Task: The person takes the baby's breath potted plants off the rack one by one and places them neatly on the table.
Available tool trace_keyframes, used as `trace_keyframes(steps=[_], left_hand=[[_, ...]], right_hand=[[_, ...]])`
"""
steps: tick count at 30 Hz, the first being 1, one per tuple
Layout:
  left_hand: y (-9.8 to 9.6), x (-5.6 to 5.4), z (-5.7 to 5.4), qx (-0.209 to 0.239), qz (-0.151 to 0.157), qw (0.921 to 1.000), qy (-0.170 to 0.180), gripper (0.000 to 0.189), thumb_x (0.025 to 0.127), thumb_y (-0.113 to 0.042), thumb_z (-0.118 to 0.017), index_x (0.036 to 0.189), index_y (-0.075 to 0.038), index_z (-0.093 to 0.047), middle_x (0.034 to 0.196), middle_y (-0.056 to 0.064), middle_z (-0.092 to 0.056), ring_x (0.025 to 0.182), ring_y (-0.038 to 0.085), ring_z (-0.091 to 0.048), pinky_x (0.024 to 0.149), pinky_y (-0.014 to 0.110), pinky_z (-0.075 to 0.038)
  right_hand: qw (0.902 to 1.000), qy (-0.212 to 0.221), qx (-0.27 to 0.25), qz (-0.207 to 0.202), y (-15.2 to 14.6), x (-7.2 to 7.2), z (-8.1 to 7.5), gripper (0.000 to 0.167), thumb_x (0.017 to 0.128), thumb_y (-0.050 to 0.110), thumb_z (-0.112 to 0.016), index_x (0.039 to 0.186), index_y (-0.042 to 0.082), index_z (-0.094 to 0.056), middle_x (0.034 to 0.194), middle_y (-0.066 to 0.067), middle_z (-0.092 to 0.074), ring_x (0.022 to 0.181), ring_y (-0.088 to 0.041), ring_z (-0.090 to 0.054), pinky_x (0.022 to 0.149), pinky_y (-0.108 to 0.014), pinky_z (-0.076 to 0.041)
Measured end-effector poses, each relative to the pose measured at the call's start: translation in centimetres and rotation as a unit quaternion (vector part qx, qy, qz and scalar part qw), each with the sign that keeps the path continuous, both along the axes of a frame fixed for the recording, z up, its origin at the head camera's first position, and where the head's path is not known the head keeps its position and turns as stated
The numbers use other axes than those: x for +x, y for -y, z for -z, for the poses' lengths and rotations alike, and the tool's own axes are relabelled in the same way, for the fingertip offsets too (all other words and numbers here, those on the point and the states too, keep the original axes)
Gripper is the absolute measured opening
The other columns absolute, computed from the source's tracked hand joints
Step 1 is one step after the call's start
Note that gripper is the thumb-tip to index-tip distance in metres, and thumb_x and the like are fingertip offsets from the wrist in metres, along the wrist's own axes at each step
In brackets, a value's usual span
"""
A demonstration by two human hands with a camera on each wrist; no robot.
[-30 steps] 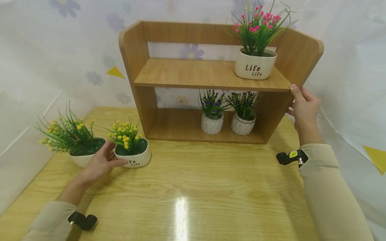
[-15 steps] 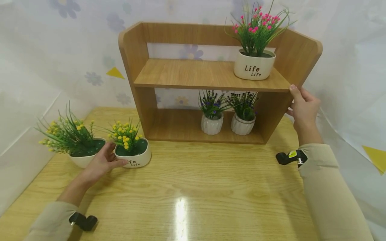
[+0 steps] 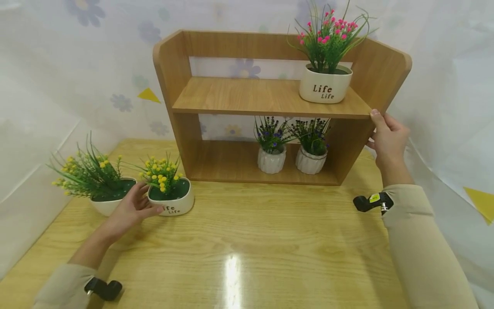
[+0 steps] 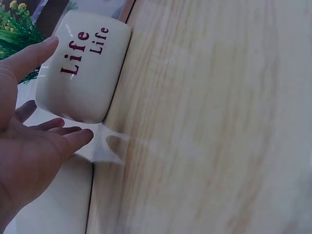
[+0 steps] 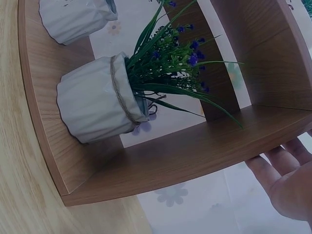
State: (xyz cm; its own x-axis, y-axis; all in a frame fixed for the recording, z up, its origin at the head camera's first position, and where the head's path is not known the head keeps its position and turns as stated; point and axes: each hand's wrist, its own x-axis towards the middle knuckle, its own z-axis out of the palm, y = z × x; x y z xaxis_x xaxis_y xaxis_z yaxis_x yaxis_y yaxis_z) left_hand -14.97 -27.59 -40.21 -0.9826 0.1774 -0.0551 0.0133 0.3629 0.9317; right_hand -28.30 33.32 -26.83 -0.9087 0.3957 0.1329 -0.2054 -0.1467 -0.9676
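Observation:
My left hand (image 3: 131, 209) is at the left end of a cream oval flowerpot (image 3: 179, 205) with yellow artificial flowers. Its thumb overlaps the pot's lettered front, while the other fingers reach between this pot and a second yellow-flowered pot (image 3: 104, 207). In the left wrist view the fingers (image 4: 78, 140) look fairly straight, spread from the thumb beside the pot (image 4: 83, 68). On the right, my right hand (image 3: 390, 137) grips the side panel of a two-tier wooden shelf (image 3: 247, 96), thumb on the front edge. The right wrist view shows its fingertips (image 5: 258, 165) against the panel's outer face.
A cream pot with pink flowers (image 3: 326, 88) stands on the upper tier, right side. Two white fluted pots, one left (image 3: 272, 161) and one right (image 3: 310, 161), with purple flowers, sit on the lower tier. The wood-grain table (image 3: 270, 231) extends in front; pale sheeting (image 3: 455, 120) surrounds it.
Almost nothing differs: the head view has shifted very slightly. Both hands stay at the same places on the flowerpot and the shelf.

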Motion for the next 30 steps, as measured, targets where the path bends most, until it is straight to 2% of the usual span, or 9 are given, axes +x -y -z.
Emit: trace_keyframes(steps=[5,10,14,17,21,22,25,28,30], left_hand=[[0.2,0.8,-0.2,0.001,0.009,0.9998,-0.017,0.101,0.094,-0.011,-0.073,0.16,-0.003,0.003,0.162,0.032,-0.003,0.144,0.053,-0.017,0.113,0.058,-0.025],[0.2,1.8,-0.3,-0.007,0.014,0.9994,-0.032,0.095,0.094,-0.012,-0.073,0.16,-0.004,-0.005,0.162,0.031,-0.01,0.143,0.052,-0.021,0.109,0.034,-0.038],[0.1,2.9,-0.5,-0.01,0.012,0.9992,-0.038,0.092,0.096,-0.014,-0.071,0.16,-0.003,-0.007,0.161,0.03,-0.014,0.141,0.053,-0.026,0.097,0.018,-0.046],[0.1,3.8,-0.8,-0.01,0.011,0.9991,-0.041,0.089,0.097,-0.013,-0.07,0.16,-0.004,-0.009,0.161,0.029,-0.017,0.139,0.053,-0.03,0.09,0.016,-0.048],[0.1,4.7,-0.9,-0.006,0.01,0.9988,-0.048,0.085,0.097,-0.011,-0.069,0.16,-0.006,-0.013,0.159,0.029,-0.021,0.136,0.05,-0.036,0.09,0.02,-0.051],[0.1,5.0,-0.9,-0.005,0.009,0.9987,-0.049,0.084,0.096,-0.011,-0.069,0.16,-0.006,-0.014,0.159,0.028,-0.023,0.135,0.046,-0.04,0.09,0.021,-0.052],[-0.1,5.5,-0.8,-0.002,0.004,0.9987,-0.051,0.08,0.096,-0.011,-0.069,0.159,-0.005,-0.02,0.154,0.028,-0.031,0.129,0.024,-0.053,0.088,0.025,-0.054],[-0.6,5.9,-0.7,0.009,0.007,0.9982,-0.058,0.074,0.096,-0.009,-0.069,0.156,-0.002,-0.026,0.148,0.027,-0.038,0.12,0.005,-0.057,0.087,0.027,-0.056],[-1.1,6.1,-0.8,0.023,0.014,0.9977,-0.062,0.07,0.096,-0.007,-0.069,0.154,-0.002,-0.03,0.146,0.025,-0.041,0.119,0.003,-0.058,0.087,0.027,-0.056]], right_hand=[[1.0,-0.006,-0.001,-0.001,0.0,-0.1,0.0,0.038,0.088,0.033,-0.08,0.12,0.014,-0.075,0.097,0.002,-0.074,0.076,-0.01,-0.073,0.056,-0.026,-0.059],[0.9999,-0.01,0.0,-0.003,0.0,-0.1,0.0,0.037,0.088,0.034,-0.08,0.119,0.014,-0.076,0.096,0.002,-0.074,0.076,-0.011,-0.073,0.056,-0.026,-0.059],[0.9999,-0.012,0.005,-0.003,0.0,-0.1,0.1,0.036,0.088,0.034,-0.079,0.119,0.014,-0.076,0.097,0.001,-0.074,0.077,-0.011,-0.073,0.057,-0.026,-0.059],[0.9999,-0.012,0.008,-0.002,0.0,-0.1,0.1,0.037,0.088,0.034,-0.079,0.119,0.014,-0.076,0.097,0.002,-0.073,0.077,-0.01,-0.072,0.057,-0.026,-0.059],[0.9999,-0.016,0.0,-0.005,0.0,-0.1,0.1,0.038,0.088,0.033,-0.079,0.12,0.014,-0.075,0.095,0.002,-0.074,0.076,-0.01,-0.072,0.056,-0.026,-0.059],[0.9998,-0.017,-0.002,-0.006,0.0,-0.1,0.1,0.038,0.088,0.033,-0.079,0.121,0.014,-0.075,0.095,0.002,-0.074,0.076,-0.01,-0.072,0.056,-0.026,-0.059],[0.9998,-0.018,-0.005,-0.006,0.0,-0.1,0.1,0.037,0.088,0.032,-0.08,0.12,0.014,-0.075,0.095,0.002,-0.074,0.076,-0.01,-0.072,0.056,-0.026,-0.059],[0.9999,-0.016,-0.005,-0.005,0.0,0.0,0.0,0.037,0.088,0.032,-0.08,0.12,0.014,-0.075,0.095,0.002,-0.074,0.076,-0.01,-0.072,0.056,-0.026,-0.059],[0.9999,-0.015,-0.006,-0.006,0.1,0.0,0.1,0.038,0.088,0.032,-0.08,0.121,0.014,-0.075,0.095,0.002,-0.074,0.077,-0.01,-0.072,0.057,-0.026,-0.059]])
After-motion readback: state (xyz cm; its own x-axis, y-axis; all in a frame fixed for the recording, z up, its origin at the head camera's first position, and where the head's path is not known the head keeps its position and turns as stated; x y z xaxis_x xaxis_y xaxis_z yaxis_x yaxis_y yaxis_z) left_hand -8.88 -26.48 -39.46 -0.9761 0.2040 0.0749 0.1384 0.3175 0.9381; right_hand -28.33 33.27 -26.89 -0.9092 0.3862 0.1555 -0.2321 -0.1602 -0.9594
